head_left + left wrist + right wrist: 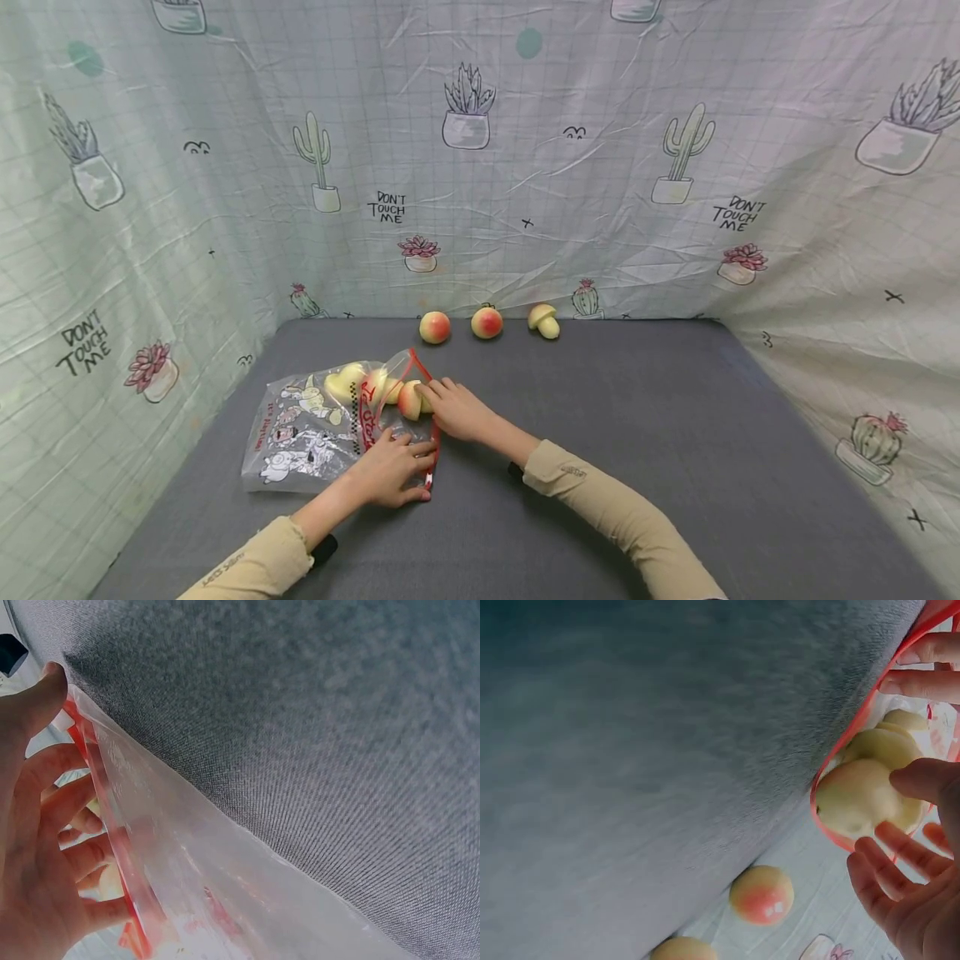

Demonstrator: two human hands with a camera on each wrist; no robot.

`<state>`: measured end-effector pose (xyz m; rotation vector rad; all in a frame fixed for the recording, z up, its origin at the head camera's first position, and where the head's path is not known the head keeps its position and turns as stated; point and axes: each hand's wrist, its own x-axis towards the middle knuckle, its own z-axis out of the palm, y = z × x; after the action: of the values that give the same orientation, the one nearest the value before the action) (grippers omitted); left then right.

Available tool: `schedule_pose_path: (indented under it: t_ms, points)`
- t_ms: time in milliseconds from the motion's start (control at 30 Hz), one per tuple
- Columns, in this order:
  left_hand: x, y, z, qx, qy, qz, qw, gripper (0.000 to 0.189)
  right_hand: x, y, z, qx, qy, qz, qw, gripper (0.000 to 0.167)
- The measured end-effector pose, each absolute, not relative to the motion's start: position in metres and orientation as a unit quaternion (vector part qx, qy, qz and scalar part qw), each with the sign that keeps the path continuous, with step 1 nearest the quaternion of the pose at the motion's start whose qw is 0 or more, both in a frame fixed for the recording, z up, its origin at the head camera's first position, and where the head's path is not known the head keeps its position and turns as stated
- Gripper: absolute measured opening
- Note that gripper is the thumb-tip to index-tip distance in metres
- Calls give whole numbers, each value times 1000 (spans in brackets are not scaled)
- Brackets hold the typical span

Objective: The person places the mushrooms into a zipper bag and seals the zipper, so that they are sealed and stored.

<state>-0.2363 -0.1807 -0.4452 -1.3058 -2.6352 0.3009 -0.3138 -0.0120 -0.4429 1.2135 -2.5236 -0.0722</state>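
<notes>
A cloth (525, 175) with printed cactus pots hangs behind and at both sides of the grey table (637, 417). On the table's left part lies a clear bag (330, 437) with a red-edged mouth, and several pale pieces are inside. The left hand (393, 469) is at this mouth, its fingers spread wide. The right hand (459, 410) also has its fingers apart, beside a reddish piece (408, 400); I cannot tell if they touch it. Farther back stand two peaches (487, 322) and one mushroom (543, 321).
</notes>
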Motion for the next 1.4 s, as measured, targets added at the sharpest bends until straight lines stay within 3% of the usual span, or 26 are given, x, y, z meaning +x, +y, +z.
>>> schedule_pose_path:
  t_ms: [200, 767, 1400]
  points:
    - [-236, -181, -446, -438, -888, 96, 100, 51, -310, 1, -447, 464, -873, -3, 153, 35]
    - [-239, -182, -450, -445, -883, 99, 114, 51, -309, 2, -448, 458, -884, 1, 97, 48]
    - [-237, -182, -447, -448, -883, 98, 97, 52, -308, -14, -446, 437, -893, -35, 99, 51]
